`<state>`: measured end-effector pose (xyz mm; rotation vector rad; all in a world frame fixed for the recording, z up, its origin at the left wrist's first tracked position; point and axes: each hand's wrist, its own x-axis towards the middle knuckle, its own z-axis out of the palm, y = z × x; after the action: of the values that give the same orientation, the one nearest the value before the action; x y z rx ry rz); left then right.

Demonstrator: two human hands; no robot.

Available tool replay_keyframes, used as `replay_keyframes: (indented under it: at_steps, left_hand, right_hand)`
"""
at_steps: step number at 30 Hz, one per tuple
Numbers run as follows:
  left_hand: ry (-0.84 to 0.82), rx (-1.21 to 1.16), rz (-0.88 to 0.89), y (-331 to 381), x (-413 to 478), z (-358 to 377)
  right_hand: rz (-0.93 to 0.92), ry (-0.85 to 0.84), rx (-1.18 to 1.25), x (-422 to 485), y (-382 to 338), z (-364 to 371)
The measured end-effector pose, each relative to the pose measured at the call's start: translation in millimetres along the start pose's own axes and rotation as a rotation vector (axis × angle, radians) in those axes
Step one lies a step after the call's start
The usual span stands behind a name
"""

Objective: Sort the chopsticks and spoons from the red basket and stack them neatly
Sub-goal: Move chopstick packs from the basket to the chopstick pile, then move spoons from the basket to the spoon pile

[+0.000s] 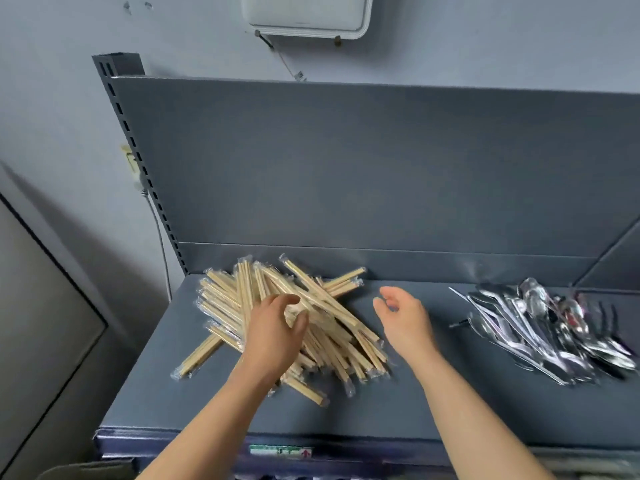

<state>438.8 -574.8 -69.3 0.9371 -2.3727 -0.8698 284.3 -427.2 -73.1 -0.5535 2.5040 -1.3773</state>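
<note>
While the left hand (277, 327) curls its fingers (298, 322) loosely onto the top of the chopsticks (294, 323), a crisscrossed heap at nine o'clock on the shelf (450, 393), the right hand (403, 320) hovers half-open and empty just at the heap's three o'clock edge. Spoons (554, 327) lie well apart at three o'clock; no basket in sight. Best play, I'd say: cup both hands around the heap, swing the strays parallel, then tap the ends flush.

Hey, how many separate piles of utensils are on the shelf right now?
2. A chopstick pile lies on the left under the left hand; a spoon pile lies on the right. Nothing visibly hides a third pile.
</note>
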Motion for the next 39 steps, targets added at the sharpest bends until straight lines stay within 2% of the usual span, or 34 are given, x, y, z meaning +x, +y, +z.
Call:
replay_keyframes:
  at_steps: [7, 11, 17, 22, 27, 32, 39]
  left_hand:
    - [-0.151, -0.244, 0.091, 75.9, -23.7, 43.5]
    - [-0.419, -0.345, 0.245, 211.0, -71.6, 150.1]
    - [-0.438, -0.440, 0.196, 221.2, -74.7, 165.7]
    - [-0.542, -0.517, 0.267, 332.0, -122.7, 253.4]
    - [-0.565, -0.497, 0.333, 406.5, -137.0, 323.3]
    - [-0.578, -0.441, 0.384, 461.3, -120.0, 372.9]
    - [-0.568, -0.296, 0.437, 520.0, -62.7, 452.6]
  right_hand:
    - [0.108, 0.272, 0.170, -46.3, 59.1, -125.1]
    - [0.215, 0.595, 0.197, -102.0, 150.9, -289.4]
    - [0.249, 0.554, 0.237, -104.8, 172.7, -302.0]
    - [0.289, 0.659, 0.155, -130.8, 239.7, -425.0]
    - [0.284, 0.689, 0.049, -133.3, 284.7, -508.7]
    - [0.284, 0.673, 0.053, -106.1, 311.8, -563.4]
    - [0.197, 0.618, 0.056, -23.8, 338.3, -614.0]
